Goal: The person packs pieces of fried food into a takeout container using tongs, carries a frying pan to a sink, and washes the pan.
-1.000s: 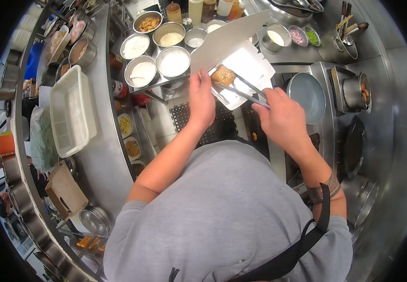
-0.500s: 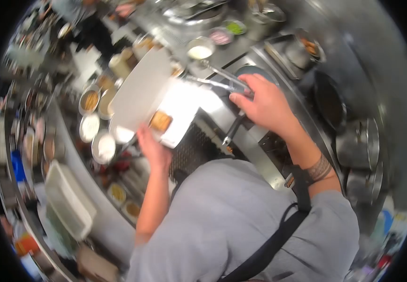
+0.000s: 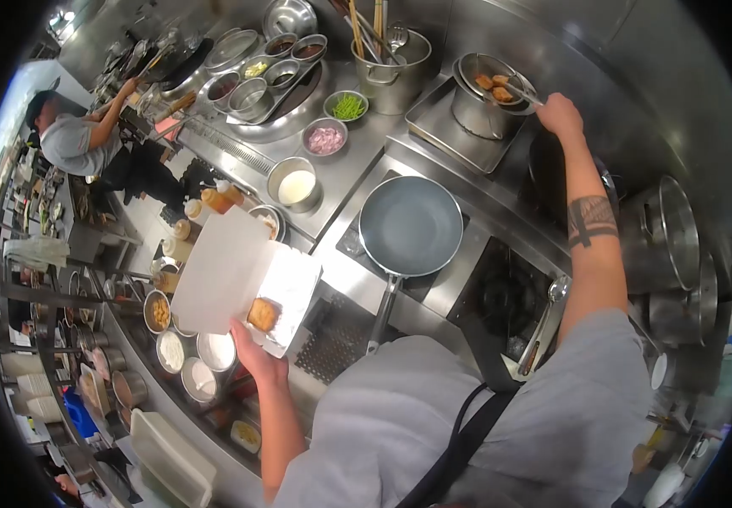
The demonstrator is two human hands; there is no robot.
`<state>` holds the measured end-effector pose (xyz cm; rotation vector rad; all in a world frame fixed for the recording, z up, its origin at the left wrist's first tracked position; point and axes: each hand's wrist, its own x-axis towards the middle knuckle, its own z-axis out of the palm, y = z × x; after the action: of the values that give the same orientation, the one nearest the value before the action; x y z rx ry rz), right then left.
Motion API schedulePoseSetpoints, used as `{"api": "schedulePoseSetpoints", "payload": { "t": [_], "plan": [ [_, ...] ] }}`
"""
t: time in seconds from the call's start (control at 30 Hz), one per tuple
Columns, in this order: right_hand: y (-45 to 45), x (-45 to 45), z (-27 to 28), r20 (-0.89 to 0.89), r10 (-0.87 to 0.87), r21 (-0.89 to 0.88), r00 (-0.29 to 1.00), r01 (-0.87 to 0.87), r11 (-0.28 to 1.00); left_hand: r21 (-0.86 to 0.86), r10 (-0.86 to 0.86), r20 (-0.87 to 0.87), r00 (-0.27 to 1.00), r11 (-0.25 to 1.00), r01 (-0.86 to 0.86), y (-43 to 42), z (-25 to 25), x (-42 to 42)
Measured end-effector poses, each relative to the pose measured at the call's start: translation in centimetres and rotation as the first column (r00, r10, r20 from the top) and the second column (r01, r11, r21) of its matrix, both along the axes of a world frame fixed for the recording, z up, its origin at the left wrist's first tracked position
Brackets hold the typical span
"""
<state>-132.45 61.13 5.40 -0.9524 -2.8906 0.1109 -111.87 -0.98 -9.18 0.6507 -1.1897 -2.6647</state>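
Observation:
My left hand (image 3: pixel 258 356) grips the near edge of a white takeout box (image 3: pixel 220 267), its lid folded open to the left. One golden fried piece (image 3: pixel 264 314) lies in the bottom of the box. At the upper right, my right hand (image 3: pixel 560 115) is closed around metal tongs (image 3: pixel 522 94). The tong tips reach into a strainer (image 3: pixel 470 68) resting over a pot (image 3: pixel 478 117), among a few browned fried pieces (image 3: pixel 501 93). Whether the tips pinch one of them I cannot tell.
A grey-blue frying pan (image 3: pixel 411 224) sits on the stove before me, handle towards my body. Bowls of chopped greens (image 3: pixel 347 106), pink pieces (image 3: pixel 325 140) and white liquid (image 3: pixel 297 186) stand behind. A spoon (image 3: pixel 558 289) lies right. Another person (image 3: pixel 78 140) works at far left.
My right hand with the tongs has swung from near the box to the strainer at the upper right. The box has shifted left and nearer in view, as the camera view turned.

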Motion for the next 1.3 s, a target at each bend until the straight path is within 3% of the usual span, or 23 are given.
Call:
{"api": "schedulePoseSetpoints", "payload": {
  "t": [0.27, 0.4, 0.53, 0.6, 0.63, 0.73, 0.77, 0.8, 0.83, 0.9, 0.97, 1.07, 1.17, 1.3],
  "plan": [
    [4.0, -7.3, -6.3, 0.079, -0.021, -0.075, 0.997, 0.027, 0.997, 0.006, 0.011, 0.039, 0.999, 1.0, -0.011, 3.0, 1.0, -2.1],
    [4.0, -7.0, -5.2, 0.054, -0.035, -0.066, 0.998, 0.038, 0.997, -0.064, 0.017, 0.07, 0.997, 0.998, -0.012, 3.1, 0.8, -2.5],
    [3.1, -4.7, -3.0, -0.041, 0.016, 0.108, 0.999, -0.012, 0.994, -0.037, 0.038, 0.076, 0.996, 0.999, -0.035, 3.5, 0.9, -2.4],
    [3.3, -4.2, -2.3, -0.026, 0.131, 0.205, 0.991, -0.123, 0.971, -0.012, 0.105, 0.115, 0.988, 0.994, -0.105, 4.3, 2.3, -2.1],
    [1.1, -2.7, -1.3, -0.171, 0.18, 0.16, 0.969, -0.153, 0.975, 0.016, 0.105, 0.131, 0.986, 0.994, -0.108, 3.9, 2.5, -1.9],
    [-4.9, 1.0, 2.0, -0.29, 0.342, -0.001, 0.894, -0.358, 0.934, 0.126, 0.067, 0.001, 0.998, 0.99, -0.067, 2.2, 0.4, -2.0],
    [-7.6, 2.6, 2.4, -0.371, 0.397, -0.031, 0.84, -0.438, 0.898, 0.138, 0.101, -0.004, 0.995, 0.985, -0.1, 2.2, 0.9, -1.8],
    [-11.9, 5.1, 3.9, -0.361, 0.433, -0.16, 0.826, -0.512, 0.844, 0.122, 0.096, -0.041, 0.995, 0.988, -0.091, 2.3, 2.1, -1.5],
    [-16.1, 7.5, 4.8, -0.4, 0.477, -0.348, 0.783, -0.611, 0.711, 0.104, 0.082, -0.08, 0.993, 0.992, -0.074, 2.2, 2.8, -1.4],
    [-22.4, 10.8, 4.1, -0.452, 0.538, -0.435, 0.711, -0.703, 0.563, 0.112, 0.101, -0.103, 0.99, 0.99, -0.089, 1.6, 1.7, -1.6],
    [-29.3, 14.1, 4.0, -0.405, 0.728, -0.307, 0.554, -0.832, 0.463, 0.147, 0.112, -0.115, 0.987, 0.985, -0.095, 0.7, 2.0, -1.0],
    [-37.9, 17.6, 4.0, -0.33, 0.865, -0.316, 0.377, -0.908, 0.276, 0.25, 0.116, -0.162, 0.98, 0.966, -0.073, -1.5, 2.3, 0.1],
    [-43.1, 19.3, 3.5, -0.226, 0.934, -0.217, 0.276, -0.949, 0.228, 0.193, 0.216, -0.245, 0.945, 0.966, -0.17, -3.2, 2.3, 1.0],
    [-47.8, 20.5, 4.2, -0.079, 0.978, -0.079, 0.193, -0.979, 0.186, 0.149, 0.223, -0.321, 0.921, 0.972, -0.183, -5.2, 2.8, 2.6]
  ]
}}
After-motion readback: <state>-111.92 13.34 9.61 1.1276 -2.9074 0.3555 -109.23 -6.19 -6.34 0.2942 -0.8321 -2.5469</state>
